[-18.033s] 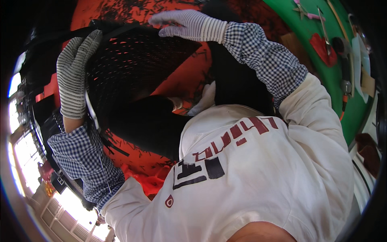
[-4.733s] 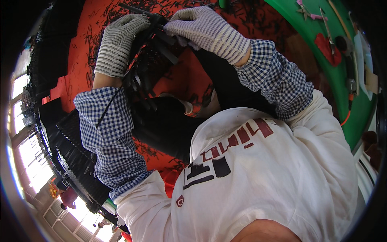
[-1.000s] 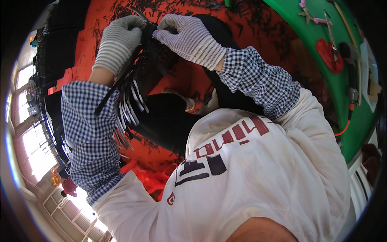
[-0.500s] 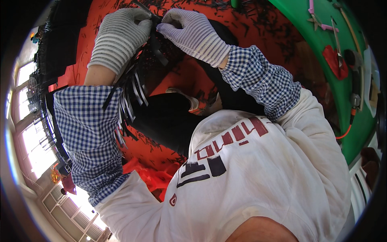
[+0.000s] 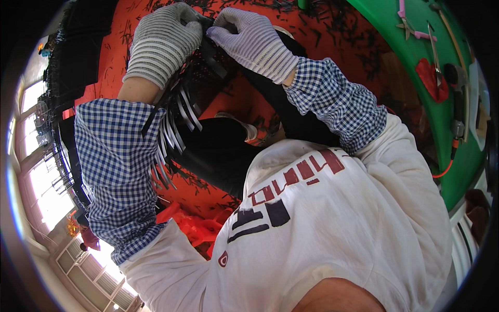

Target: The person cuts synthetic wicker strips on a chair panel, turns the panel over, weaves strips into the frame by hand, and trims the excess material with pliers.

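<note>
My left hand [image 5: 165, 44], in a grey-and-white striped knit glove, is closed on a black strip at the top of the view. Close to its right, my right hand [image 5: 254, 44], in a matching glove, pinches at the same black material, its fingertips just apart from the left ones. A bundle of black flat strips [image 5: 176, 117] hangs below my left wrist, their loose ends shining. Under and between the hands lies a dark, woven-looking piece [image 5: 215, 67], mostly in shadow. Exactly how the strips pass between my fingers is hidden.
Black scraps [image 5: 322, 23] litter the red floor covering [image 5: 112, 62]. On the green surface [image 5: 460, 179] at right lie pink-handled pliers [image 5: 416, 32], a red cloth [image 5: 431, 83] and a dark tool [image 5: 457, 104] with an orange cord. Crumpled red plastic [image 5: 195, 226] lies beside my leg.
Both hands have shifted slightly to the right, the left one also a little upward. The hanging strips swung right with them.
</note>
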Demonstrator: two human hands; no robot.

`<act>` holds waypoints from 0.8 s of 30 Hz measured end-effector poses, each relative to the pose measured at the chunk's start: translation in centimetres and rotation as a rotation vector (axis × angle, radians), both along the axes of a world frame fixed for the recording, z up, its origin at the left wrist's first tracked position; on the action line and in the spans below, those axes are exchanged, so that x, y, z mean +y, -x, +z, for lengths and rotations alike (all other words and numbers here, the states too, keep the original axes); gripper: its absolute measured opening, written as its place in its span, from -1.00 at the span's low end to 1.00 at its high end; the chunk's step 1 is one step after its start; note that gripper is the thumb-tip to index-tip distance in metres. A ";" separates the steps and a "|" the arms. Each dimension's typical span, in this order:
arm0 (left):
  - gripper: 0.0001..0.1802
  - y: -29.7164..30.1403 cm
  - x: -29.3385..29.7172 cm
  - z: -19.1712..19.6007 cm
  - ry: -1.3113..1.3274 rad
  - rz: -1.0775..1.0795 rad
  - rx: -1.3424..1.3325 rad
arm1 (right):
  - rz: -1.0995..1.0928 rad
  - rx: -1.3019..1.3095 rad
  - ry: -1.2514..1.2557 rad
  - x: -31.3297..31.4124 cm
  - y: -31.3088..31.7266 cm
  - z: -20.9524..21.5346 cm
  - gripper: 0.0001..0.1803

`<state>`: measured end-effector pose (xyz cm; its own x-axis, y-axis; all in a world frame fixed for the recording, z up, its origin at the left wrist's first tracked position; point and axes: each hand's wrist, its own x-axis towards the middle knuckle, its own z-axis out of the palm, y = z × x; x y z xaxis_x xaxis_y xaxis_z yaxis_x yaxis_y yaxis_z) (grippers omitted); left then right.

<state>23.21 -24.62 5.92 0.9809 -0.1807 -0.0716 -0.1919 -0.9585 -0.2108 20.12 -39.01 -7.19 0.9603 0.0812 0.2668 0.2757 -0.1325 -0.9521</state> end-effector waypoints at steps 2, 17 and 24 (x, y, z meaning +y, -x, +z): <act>-0.70 0.2 0.2 0.1 0.016 -0.003 -0.018 | -0.018 -0.039 0.014 0.2 -0.1 0.3 -0.70; -0.65 0.0 1.2 -0.5 0.433 0.215 0.144 | 0.066 0.027 -0.067 -0.5 0.0 -0.1 -0.65; -0.63 0.1 2.0 0.7 0.803 0.327 0.338 | 0.070 0.074 -0.100 -0.5 -0.2 0.9 -0.67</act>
<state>23.15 -22.65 6.66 0.9416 -0.0183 -0.3363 0.1832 -0.8101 0.5570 20.28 -39.50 -6.33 0.9707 0.1250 0.2054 0.2092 -0.0186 -0.9777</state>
